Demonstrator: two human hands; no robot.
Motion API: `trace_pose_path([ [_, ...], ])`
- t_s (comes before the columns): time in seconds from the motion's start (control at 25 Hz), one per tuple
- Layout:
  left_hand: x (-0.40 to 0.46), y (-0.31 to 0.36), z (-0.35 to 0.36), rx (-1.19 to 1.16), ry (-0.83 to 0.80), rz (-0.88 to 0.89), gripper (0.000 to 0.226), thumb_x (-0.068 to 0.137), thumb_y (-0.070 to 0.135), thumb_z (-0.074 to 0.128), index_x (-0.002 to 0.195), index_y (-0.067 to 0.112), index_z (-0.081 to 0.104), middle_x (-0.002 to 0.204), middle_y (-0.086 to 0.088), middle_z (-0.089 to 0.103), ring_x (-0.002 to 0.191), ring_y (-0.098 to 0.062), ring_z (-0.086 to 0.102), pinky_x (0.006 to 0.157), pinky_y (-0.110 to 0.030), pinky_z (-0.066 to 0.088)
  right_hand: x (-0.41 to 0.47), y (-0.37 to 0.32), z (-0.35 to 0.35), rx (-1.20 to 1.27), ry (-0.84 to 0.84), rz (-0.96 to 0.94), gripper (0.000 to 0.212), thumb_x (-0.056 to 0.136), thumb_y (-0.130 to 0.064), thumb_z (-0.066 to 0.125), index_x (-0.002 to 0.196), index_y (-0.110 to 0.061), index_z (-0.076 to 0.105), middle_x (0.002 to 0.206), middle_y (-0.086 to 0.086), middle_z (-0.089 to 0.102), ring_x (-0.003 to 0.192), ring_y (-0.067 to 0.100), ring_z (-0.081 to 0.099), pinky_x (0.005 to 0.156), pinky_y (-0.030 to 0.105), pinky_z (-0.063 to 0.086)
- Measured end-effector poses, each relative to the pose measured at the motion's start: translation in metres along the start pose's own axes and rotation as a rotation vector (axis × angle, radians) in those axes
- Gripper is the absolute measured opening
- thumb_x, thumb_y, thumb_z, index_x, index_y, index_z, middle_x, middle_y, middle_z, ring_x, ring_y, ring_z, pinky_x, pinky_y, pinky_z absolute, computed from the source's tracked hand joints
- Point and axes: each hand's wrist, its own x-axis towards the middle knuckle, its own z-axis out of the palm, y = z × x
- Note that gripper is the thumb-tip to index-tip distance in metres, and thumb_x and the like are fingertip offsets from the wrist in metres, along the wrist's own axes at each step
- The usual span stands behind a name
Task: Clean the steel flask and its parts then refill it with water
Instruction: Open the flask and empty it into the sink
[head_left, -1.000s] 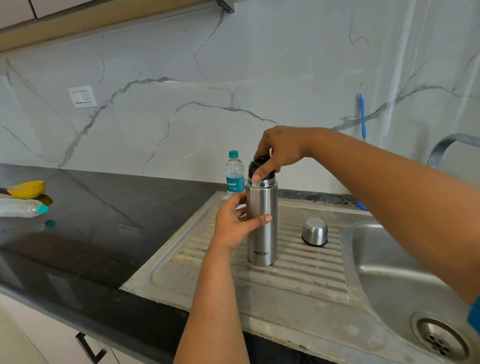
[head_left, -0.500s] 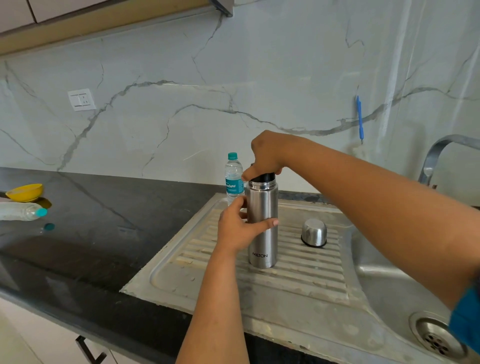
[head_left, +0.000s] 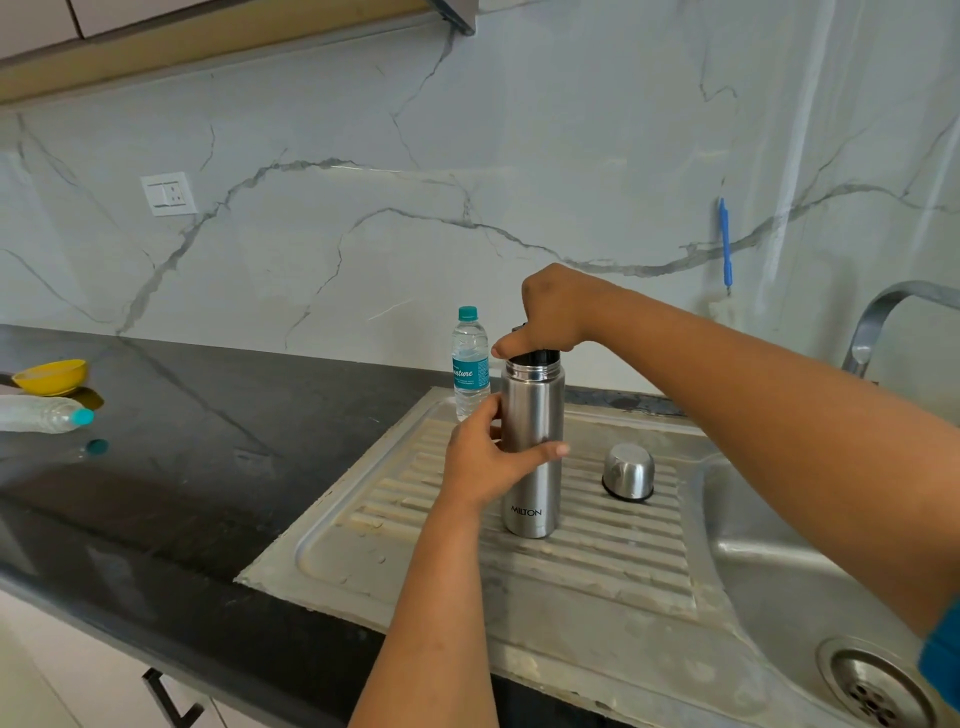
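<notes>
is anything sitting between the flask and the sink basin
Yes, the steel cup stands upside down on the drainboard, between the flask and the basin. The left hand grips the flask body and the right hand grips its black stopper, so lifting the flask over the cup would likely clear it.

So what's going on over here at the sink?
A person is opening a steel flask that stands upright on the ribbed draining board. The left hand grips the flask's body while the right hand grips the black stopper at its top. The steel cup lid is already off, lying mouth down on the board beside it. A small water bottle stands just behind.
</notes>
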Motion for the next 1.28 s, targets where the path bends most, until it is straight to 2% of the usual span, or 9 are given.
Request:
trace_pose_path([
  [0.4, 0.004, -0.002, 0.001, -0.033, 0.036, -0.008, 0.077, 0.044, 0.054, 0.09, 0.112, 0.032, 0.06, 0.106, 0.014, 0.069, 0.097, -0.007, 0.066, 0.084, -0.039, 0.059, 0.004, 0.013, 0.002, 0.11, -0.038, -0.119, 0.05, 0.077, -0.06, 0.067, 0.063, -0.013, 0.06, 0.058, 0.002, 0.057, 0.058, 0.012, 0.052, 0.054, 0.023, 0.042],
  [0.56, 0.007, -0.003, -0.001, -0.065, -0.017, -0.023, 0.078, 0.044, 0.05, 0.092, 0.113, 0.031, 0.061, 0.109, 0.012, 0.07, 0.101, -0.009, 0.066, 0.087, -0.041, 0.059, -0.002, 0.024, -0.015, 0.23, -0.286, -0.194, 0.04, 0.078, -0.041, 0.075, 0.115, -0.028, 0.069, 0.108, -0.008, 0.067, 0.1, 0.012, 0.06, 0.091, 0.03, 0.047],
  [0.64, 0.006, -0.003, -0.001, -0.072, -0.03, -0.031, 0.078, 0.046, 0.048, 0.092, 0.115, 0.03, 0.062, 0.111, 0.012, 0.069, 0.103, -0.009, 0.066, 0.089, -0.04, 0.058, -0.008, 0.025, -0.024, 0.322, -0.429, -0.216, 0.059, 0.077, -0.015, 0.078, 0.13, -0.034, 0.059, 0.128, -0.009, 0.058, 0.124, 0.015, 0.048, 0.104, 0.035, 0.038],
  [0.76, 0.005, -0.005, -0.003, -0.095, -0.064, -0.04, 0.075, 0.05, 0.042, 0.095, 0.116, 0.029, 0.062, 0.112, 0.011, 0.07, 0.104, -0.009, 0.066, 0.091, -0.04, 0.057, -0.014, 0.014, -0.033, 0.232, -0.311, -0.181, 0.067, 0.08, -0.037, 0.075, 0.14, -0.039, 0.045, 0.145, -0.005, 0.042, 0.135, 0.017, 0.037, 0.108, 0.038, 0.032],
  [0.88, 0.004, -0.005, -0.004, -0.11, -0.08, -0.044, 0.076, 0.051, 0.044, 0.094, 0.118, 0.03, 0.061, 0.114, 0.011, 0.069, 0.105, -0.009, 0.065, 0.092, -0.04, 0.057, -0.012, -0.005, -0.035, 0.006, -0.163, -0.067, 0.066, 0.08, -0.071, 0.053, 0.117, -0.016, 0.06, 0.106, 0.001, 0.066, 0.089, 0.013, 0.067, 0.085, 0.03, 0.045],
  [1.0, 0.002, -0.004, -0.004, -0.122, -0.08, -0.044, 0.077, 0.05, 0.047, 0.093, 0.118, 0.03, 0.061, 0.114, 0.011, 0.069, 0.106, -0.01, 0.065, 0.093, -0.041, 0.056, -0.007, -0.012, -0.033, -0.12, -0.315, 0.002, 0.05, 0.08, -0.06, 0.065, 0.091, -0.012, 0.062, 0.068, -0.004, 0.069, 0.068, 0.013, 0.07, 0.071, 0.027, 0.051],
  [1.08, 0.002, -0.005, -0.004, -0.13, -0.085, -0.046, 0.075, 0.052, 0.044, 0.094, 0.118, 0.031, 0.061, 0.114, 0.011, 0.069, 0.107, -0.01, 0.065, 0.093, -0.041, 0.056, -0.005, -0.008, -0.036, -0.112, -0.343, -0.07, 0.038, 0.08, -0.031, 0.077, 0.112, -0.018, 0.061, 0.102, -0.001, 0.065, 0.09, 0.017, 0.067, 0.075, 0.027, 0.051],
  [1.16, 0.002, -0.005, -0.003, -0.135, -0.091, -0.046, 0.073, 0.054, 0.041, 0.094, 0.118, 0.032, 0.061, 0.115, 0.011, 0.069, 0.107, -0.009, 0.064, 0.094, -0.04, 0.056, -0.008, -0.003, -0.04, 0.012, -0.408, -0.119, 0.064, 0.074, -0.007, 0.08, 0.126, -0.034, 0.053, 0.135, 0.003, 0.045, 0.113, 0.026, 0.054, 0.089, 0.037, 0.052],
  [1.28, 0.002, -0.006, -0.004, -0.139, -0.098, -0.048, 0.075, 0.053, 0.044, 0.094, 0.119, 0.033, 0.061, 0.115, 0.012, 0.069, 0.108, -0.008, 0.064, 0.095, -0.039, 0.055, -0.014, -0.002, -0.037, 0.233, -0.372, -0.067, 0.068, 0.077, -0.028, 0.08, 0.135, -0.036, 0.045, 0.141, 0.0, 0.035, 0.113, 0.026, 0.053, 0.081, 0.037, 0.056],
])
